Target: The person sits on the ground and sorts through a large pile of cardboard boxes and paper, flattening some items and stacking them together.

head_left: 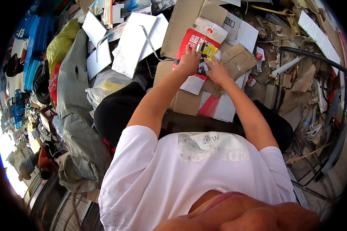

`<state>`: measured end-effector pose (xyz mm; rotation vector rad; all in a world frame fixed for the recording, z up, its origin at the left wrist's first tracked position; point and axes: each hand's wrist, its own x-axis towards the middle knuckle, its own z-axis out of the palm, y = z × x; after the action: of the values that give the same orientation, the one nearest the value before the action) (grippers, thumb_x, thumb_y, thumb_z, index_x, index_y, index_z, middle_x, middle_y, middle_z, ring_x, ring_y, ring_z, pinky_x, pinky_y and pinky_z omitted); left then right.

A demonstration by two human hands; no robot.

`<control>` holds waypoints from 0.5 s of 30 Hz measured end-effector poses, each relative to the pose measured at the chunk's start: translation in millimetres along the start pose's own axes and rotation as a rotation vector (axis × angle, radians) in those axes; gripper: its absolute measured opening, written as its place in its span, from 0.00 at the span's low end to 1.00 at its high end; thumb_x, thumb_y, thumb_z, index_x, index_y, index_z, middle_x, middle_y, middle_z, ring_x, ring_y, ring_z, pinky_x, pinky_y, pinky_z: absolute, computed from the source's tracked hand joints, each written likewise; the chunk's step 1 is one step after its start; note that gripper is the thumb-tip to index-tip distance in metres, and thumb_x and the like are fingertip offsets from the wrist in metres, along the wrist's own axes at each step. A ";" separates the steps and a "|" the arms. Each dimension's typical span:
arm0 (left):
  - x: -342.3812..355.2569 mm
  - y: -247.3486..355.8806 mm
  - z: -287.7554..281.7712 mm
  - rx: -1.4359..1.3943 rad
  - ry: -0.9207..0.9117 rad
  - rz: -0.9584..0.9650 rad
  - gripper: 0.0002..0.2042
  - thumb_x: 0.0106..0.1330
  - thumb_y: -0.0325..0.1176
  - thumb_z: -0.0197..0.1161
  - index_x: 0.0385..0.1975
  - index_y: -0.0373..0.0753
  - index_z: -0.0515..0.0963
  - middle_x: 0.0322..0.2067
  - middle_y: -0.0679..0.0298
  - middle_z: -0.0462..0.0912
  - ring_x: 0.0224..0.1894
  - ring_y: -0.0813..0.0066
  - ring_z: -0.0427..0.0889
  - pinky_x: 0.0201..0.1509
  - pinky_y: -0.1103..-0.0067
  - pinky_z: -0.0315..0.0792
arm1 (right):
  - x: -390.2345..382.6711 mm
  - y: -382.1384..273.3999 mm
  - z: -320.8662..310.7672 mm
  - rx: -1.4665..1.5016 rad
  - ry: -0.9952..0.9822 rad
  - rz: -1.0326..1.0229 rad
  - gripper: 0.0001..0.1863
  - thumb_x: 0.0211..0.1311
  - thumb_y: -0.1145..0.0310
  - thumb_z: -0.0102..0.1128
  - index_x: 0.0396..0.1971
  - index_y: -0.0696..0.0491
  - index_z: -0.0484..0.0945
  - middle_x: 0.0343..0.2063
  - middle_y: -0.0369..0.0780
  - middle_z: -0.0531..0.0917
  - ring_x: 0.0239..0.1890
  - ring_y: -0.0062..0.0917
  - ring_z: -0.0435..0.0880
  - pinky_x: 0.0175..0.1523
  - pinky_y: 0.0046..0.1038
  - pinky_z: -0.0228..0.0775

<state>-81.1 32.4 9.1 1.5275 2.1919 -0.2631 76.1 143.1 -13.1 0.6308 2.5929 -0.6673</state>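
Hands (190, 61) (218, 72) are laid on flat red-and-white packaging (198, 38), grip unclear; by uneven pushing, stacked brown cardboard (177, 29) could be shifted

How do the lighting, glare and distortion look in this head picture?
Head view: the far left edge is blown out to white; black corners frame the round fisheye image; the white shirt looms large, close to the lens; the left hand and right hand appear clearly lit.
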 end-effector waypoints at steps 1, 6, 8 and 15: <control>-2.0 1.0 -0.9 -0.019 -0.024 -0.010 0.40 0.56 0.36 0.67 0.71 0.44 0.56 0.73 0.45 0.46 0.70 0.32 0.53 0.61 0.62 0.73 | -1.9 -9.1 -14.0 0.000 -0.023 0.001 0.39 0.56 0.54 0.64 0.69 0.33 0.60 0.73 0.44 0.53 0.70 0.44 0.60 0.64 0.57 0.62; 10.0 -4.2 0.6 -0.030 -0.030 0.020 0.38 0.59 0.30 0.64 0.71 0.43 0.56 0.72 0.43 0.46 0.70 0.30 0.52 0.58 0.62 0.76 | 29.2 17.6 -70.3 0.323 0.258 -0.046 0.18 0.58 0.56 0.63 0.47 0.47 0.83 0.43 0.42 0.85 0.51 0.34 0.81 0.56 0.40 0.69; 12.7 1.9 -3.5 -0.009 -0.048 0.010 0.38 0.59 0.30 0.63 0.71 0.42 0.55 0.72 0.42 0.46 0.70 0.30 0.52 0.55 0.63 0.78 | 65.4 39.4 -99.6 0.805 0.258 0.121 0.20 0.60 0.56 0.62 0.48 0.51 0.81 0.45 0.41 0.84 0.52 0.32 0.81 0.56 0.36 0.69; 20.4 2.8 -2.2 0.026 -0.036 0.021 0.35 0.62 0.30 0.61 0.70 0.40 0.57 0.71 0.40 0.49 0.69 0.27 0.55 0.47 0.67 0.82 | 213.1 96.0 -201.3 1.724 0.423 0.292 0.31 0.68 0.56 0.57 0.64 0.59 0.65 0.63 0.51 0.70 0.64 0.36 0.71 0.66 0.35 0.63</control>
<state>-84.8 51.3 1.8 1.5466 2.1518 -0.3116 -101.4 393.6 17.0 1.6021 1.4477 -2.7798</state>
